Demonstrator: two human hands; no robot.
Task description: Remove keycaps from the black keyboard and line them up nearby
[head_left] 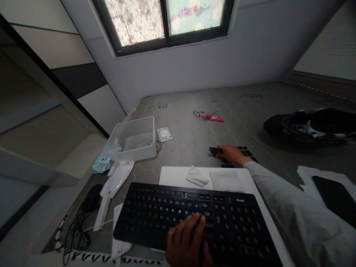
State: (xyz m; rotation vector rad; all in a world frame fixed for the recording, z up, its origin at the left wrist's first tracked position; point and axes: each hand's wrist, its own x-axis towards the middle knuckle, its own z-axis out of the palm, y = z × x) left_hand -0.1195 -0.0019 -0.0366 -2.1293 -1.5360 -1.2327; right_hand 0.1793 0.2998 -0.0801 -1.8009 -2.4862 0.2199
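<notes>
A black keyboard (167,207) lies at a slant on a white board (172,175). Pale spots dot its middle rows, where some keycaps appear to be off. On its lower part rests my left hand (186,239), fingers stretched out over the keys and holding nothing. Beyond the board's far edge, my right hand (232,154) is down among small loose black keycaps (246,151). Its fingers are bent together around a dark keycap (214,150) at the fingertips. The palm hides part of the group.
Left stands a clear plastic box (136,139), near a small sachet (164,134) and a blue packet (102,163). A black mouse (92,197) with coiled cable lies nearer. A red strap (213,118), a dark helmet-like object (278,124) and a phone (335,196) are farther right. White cloth (197,176) lies on the board.
</notes>
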